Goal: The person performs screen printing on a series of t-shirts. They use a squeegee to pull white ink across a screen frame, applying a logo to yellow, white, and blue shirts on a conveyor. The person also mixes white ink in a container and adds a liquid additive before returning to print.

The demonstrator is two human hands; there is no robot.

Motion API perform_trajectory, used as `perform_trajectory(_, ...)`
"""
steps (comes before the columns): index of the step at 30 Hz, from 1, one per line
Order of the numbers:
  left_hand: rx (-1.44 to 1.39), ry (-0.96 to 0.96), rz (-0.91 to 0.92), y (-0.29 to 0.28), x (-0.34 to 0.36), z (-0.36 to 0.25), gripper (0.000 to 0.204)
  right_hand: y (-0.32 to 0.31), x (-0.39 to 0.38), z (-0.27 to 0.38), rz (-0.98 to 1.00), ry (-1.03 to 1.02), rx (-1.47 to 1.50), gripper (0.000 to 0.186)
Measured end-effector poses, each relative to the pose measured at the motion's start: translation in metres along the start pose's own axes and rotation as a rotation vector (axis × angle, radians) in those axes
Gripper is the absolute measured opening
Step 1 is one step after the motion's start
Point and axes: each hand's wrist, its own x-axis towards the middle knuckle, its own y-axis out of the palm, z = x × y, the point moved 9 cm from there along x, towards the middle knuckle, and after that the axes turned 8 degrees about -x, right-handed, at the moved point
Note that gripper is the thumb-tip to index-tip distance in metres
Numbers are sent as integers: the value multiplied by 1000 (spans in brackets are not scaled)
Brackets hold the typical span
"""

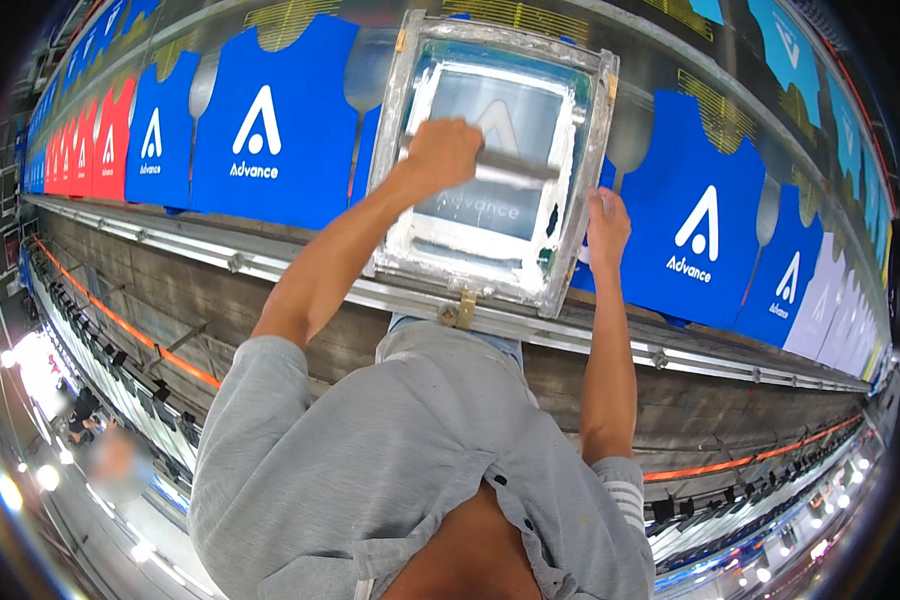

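My left hand [446, 155] is wrapped round the handle of a squeegee [518, 166], which lies across the mesh of a screen-printing frame [391, 135]. White ink [460, 243] lines the inside of the frame, and a pale logo stencil shows through the mesh. The fingers of my right hand [608, 225] are curled against the frame's right side rail. Underneath, the garment piece is mostly hidden by the frame.
Blue cut garment panels with white logos [270, 110] [695, 200] lie along the long table on both sides. Red panels [113, 140] are at the far left, pale ones [815, 300] at the right. A metal rail [235, 262] runs along the table's near edge.
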Motion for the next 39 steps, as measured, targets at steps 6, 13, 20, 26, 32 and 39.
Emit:
perform_trajectory(6,-12,54,-138,-56,128,32,27,-3,-5,2,6,54,12,46)
perform_trajectory(13,10,33,-174,-10,44,18,26,-11,-1,18,-46,-59,-58,41)
perform_trajectory(20,-178,199,-499,84,-152,-31,40,-19,-1,29,-138,-93,-118,38)
perform_trajectory(26,-221,286,-508,69,-184,-22,41,-21,-15,53,-187,-167,41,30)
perform_trajectory(32,-211,67,-198,49,-192,112,38,87,-53,111,-216,-282,109,19)
perform_trajectory(39,-199,19,-231,0,-260,294,41,251,-132,209,-265,-329,75,17)
